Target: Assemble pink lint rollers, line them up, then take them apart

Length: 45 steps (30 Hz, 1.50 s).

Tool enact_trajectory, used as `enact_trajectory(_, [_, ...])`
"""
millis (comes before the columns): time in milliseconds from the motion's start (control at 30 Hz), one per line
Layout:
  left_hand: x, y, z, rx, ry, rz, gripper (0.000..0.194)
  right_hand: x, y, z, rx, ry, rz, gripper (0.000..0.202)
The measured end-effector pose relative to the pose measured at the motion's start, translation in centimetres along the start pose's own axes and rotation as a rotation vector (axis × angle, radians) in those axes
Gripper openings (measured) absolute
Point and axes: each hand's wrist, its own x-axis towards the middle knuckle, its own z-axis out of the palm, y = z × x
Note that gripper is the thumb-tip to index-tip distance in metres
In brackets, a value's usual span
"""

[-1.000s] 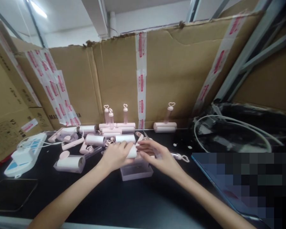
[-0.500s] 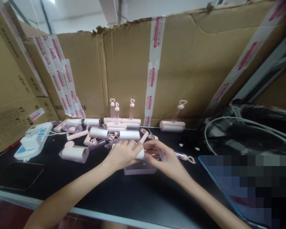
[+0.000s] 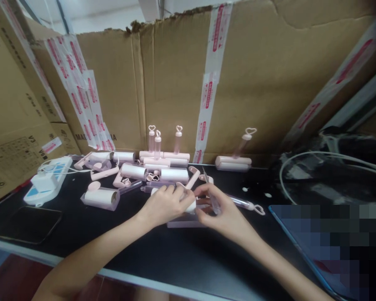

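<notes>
My left hand (image 3: pixel 167 203) is wrapped over a white roll (image 3: pixel 191 205), whose right end shows past the fingers. At that end, the fingertips of my right hand (image 3: pixel 219 205) curl close; whether they touch the roll I cannot tell. A thin pointed tool (image 3: pixel 205 174) sticks up from behind my right hand, and a translucent piece (image 3: pixel 215 205) shows between its thumb and fingers. Beneath the hands lies a clear pinkish case (image 3: pixel 183 224), partly covered. Just right of my right hand is a clear tube with a heart-shaped loop (image 3: pixel 258 210).
Several white rolls (image 3: pixel 134 172) and pink handle parts (image 3: pixel 192 177) lie behind the hands. Assembled pink rollers (image 3: pixel 233 163) stand along the cardboard wall (image 3: pixel 175 83). A power strip (image 3: pixel 50 184) and a phone (image 3: pixel 28 224) are at left, a blue-edged tablet-like object (image 3: pixel 296 255) at right.
The view has shifted slightly, so the things on the table sit a little further right. Both hands keep nearly the same pose around the roll.
</notes>
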Motion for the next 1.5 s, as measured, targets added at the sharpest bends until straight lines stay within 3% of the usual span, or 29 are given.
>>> enact_trajectory(500, [-0.2, 0.6, -0.3, -0.018, -0.046, 0.008, 0.016, -0.1, 0.6, -0.2, -0.03, -0.086, 0.035, 0.025])
enact_trajectory(733, [-0.2, 0.5, -1.2, -0.191, -0.062, -0.04, 0.031, -0.3, 0.0, -0.7, -0.144, -0.03, -0.104, 0.018])
enact_trajectory(1033, [-0.3, 0.1, -0.9, -0.175, -0.091, -0.067, 0.039, -0.7, -0.9, -0.3, -0.138, -0.021, -0.082, 0.032])
enact_trajectory(1200, [-0.3, 0.2, -0.8, -0.16, -0.066, -0.051, 0.03, -0.9, -0.5, -0.1, -0.112, -0.044, -0.067, 0.028])
enact_trajectory(1500, [-0.2, -0.2, -1.0, -0.179, -0.011, -0.033, 0.028, -1.1, -0.7, -0.5, -0.37, 0.047, -0.188, 0.028])
